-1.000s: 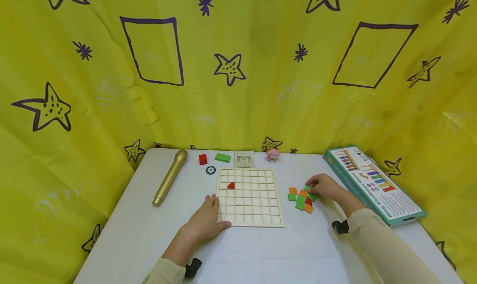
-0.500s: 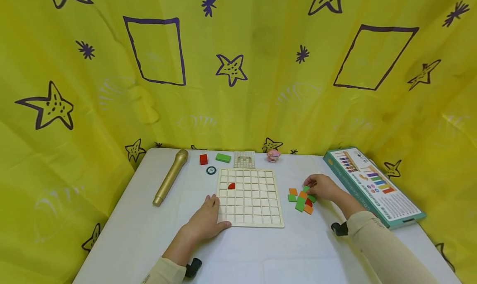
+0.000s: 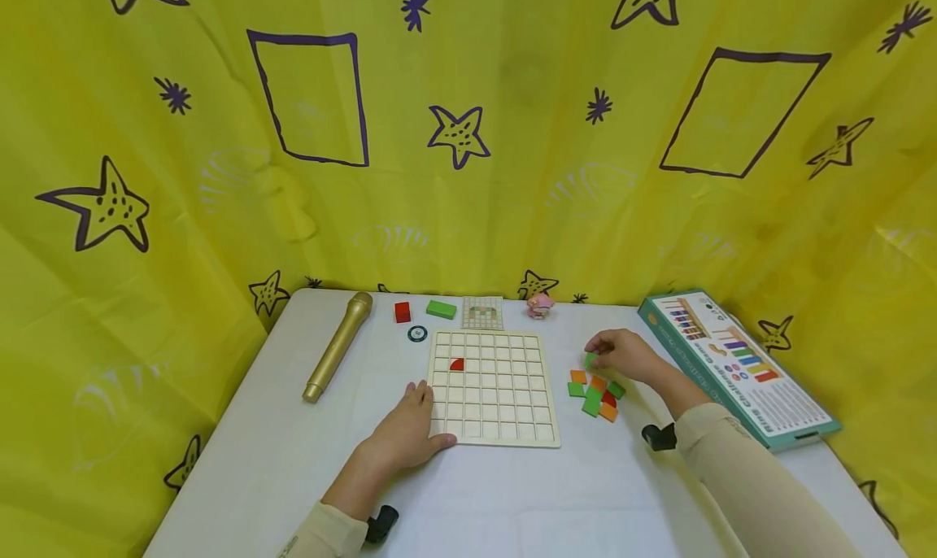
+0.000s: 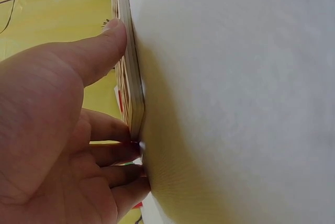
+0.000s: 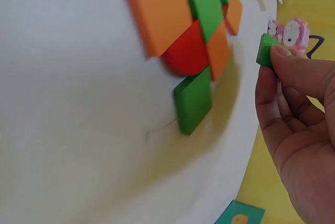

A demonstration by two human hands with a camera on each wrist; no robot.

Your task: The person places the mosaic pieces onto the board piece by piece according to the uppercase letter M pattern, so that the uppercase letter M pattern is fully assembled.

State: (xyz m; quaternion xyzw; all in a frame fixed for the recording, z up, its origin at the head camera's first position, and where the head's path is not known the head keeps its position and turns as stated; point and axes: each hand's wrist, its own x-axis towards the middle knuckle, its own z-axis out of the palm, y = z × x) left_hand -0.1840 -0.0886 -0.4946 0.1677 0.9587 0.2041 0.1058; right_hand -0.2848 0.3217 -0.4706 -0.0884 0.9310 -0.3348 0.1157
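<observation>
The grid board (image 3: 493,388) lies in the middle of the table (image 3: 512,501). The pile of tiles (image 3: 594,391) lies right of it, the microphone (image 3: 337,346) left.

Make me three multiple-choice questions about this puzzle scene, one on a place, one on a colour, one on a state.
1. Where does the gold microphone lie?
A. left of the grid board
B. on the box
C. beside the tile pile

2. What colour is the tile the right hand pinches?
A. orange
B. green
C. red

3. What is the left hand doing?
A. lifting a tile
B. resting against the board's edge
C. gripping the microphone

Answers: 1 A, it lies at the table's left; 2 B, the right wrist view shows green; 3 B, thumb and fingers touch the board's edge.
</observation>
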